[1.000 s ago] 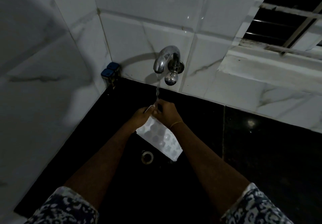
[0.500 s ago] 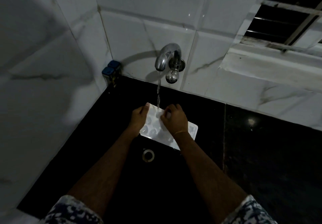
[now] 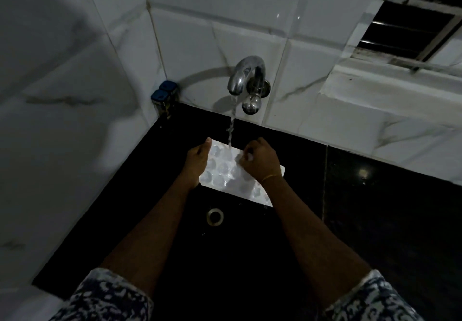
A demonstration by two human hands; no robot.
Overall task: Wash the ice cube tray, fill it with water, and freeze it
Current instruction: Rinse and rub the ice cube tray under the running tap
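Under the running tap (image 3: 246,80), the left hand (image 3: 197,163) is gripping the tray's (image 3: 222,170) left edge while the right hand (image 3: 260,163), fingers curled, is rubbing its cups, suggesting washing; next likely calls for rinsing, then filling.

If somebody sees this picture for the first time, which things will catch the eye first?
The white ice cube tray glows at the centre over the black sink, gripped by the left hand and right hand. From the chrome tap on the tiled wall, a water stream falls onto the tray's far edge.
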